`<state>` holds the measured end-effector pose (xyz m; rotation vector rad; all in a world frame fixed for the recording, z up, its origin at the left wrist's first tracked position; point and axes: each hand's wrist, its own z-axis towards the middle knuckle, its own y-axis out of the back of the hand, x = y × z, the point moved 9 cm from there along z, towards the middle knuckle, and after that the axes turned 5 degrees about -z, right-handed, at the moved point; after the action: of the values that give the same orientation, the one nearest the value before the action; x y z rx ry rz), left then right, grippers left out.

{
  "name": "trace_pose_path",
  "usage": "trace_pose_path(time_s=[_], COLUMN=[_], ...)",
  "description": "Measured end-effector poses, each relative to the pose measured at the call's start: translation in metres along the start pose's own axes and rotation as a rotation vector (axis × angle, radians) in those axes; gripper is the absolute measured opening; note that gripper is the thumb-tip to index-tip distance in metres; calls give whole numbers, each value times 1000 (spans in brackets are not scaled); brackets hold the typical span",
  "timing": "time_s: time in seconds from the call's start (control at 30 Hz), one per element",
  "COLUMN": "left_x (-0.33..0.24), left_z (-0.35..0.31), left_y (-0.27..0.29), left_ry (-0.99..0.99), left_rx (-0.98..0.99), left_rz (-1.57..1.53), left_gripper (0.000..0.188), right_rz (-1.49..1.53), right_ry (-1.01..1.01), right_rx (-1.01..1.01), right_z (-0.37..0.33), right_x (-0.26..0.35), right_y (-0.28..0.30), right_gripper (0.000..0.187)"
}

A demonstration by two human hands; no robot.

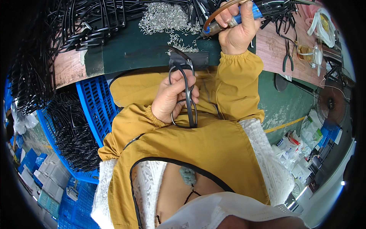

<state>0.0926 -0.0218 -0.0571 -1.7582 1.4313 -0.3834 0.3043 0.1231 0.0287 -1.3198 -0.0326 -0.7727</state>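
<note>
My left hand point(170, 97) is closed around a black glasses frame point(188, 93), which hangs upright at the table's front edge. The frame's upper end leans over a dark block point(202, 60) fixed at that edge; whether the two touch, I cannot tell. Up and to the right, my right hand point(237, 36) wraps around a blue power screwdriver point(244, 16) with a brownish hose. Its tip points left, toward a heap of small silver screw-like pieces point(164, 19) on the dark green mat point(126, 51). A few of these pieces trail down toward the block.
Many black glasses frames point(89, 23) cover the table's left side. More black frames point(72, 133) fill a blue basket point(100, 103) at my left. Pliers point(288, 57) and a plastic bag point(322, 26) lie at the right. A fan point(331, 101) stands beyond the table's right end.
</note>
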Motion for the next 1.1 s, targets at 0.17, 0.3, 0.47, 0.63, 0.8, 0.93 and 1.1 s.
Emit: trace_pose_path(time_s=[0.17, 0.3, 0.47, 0.63, 0.8, 0.93, 1.1], left_x=[18, 23, 22, 23, 21, 21, 24], left_z=[3, 5, 7, 8, 7, 8, 12], left_y=[9, 2, -2, -5, -5, -5, -1], left_ry=[96, 161, 117, 105, 95, 92, 102], left_rx=[-49, 10, 3, 21, 24, 48, 68], left_rz=[-82, -132, -108, -130, -128, -128, -122], left_gripper=[28, 29, 25, 28, 27, 29, 30], right_rz=[-490, -45, -279, -444, -354, -423, -425], right_ry=[76, 36, -64, -16, 62, 42, 19], right_rx=[-117, -37, 168, 84, 100, 121, 98], right_z=[-3, -1, -40, -83, -91, -93, -94], right_x=[7, 4, 8, 9, 15, 16, 6], right_y=[14, 0, -49, -49, -55, -61, -54], right_gripper=[31, 27, 40, 20, 19, 19, 19])
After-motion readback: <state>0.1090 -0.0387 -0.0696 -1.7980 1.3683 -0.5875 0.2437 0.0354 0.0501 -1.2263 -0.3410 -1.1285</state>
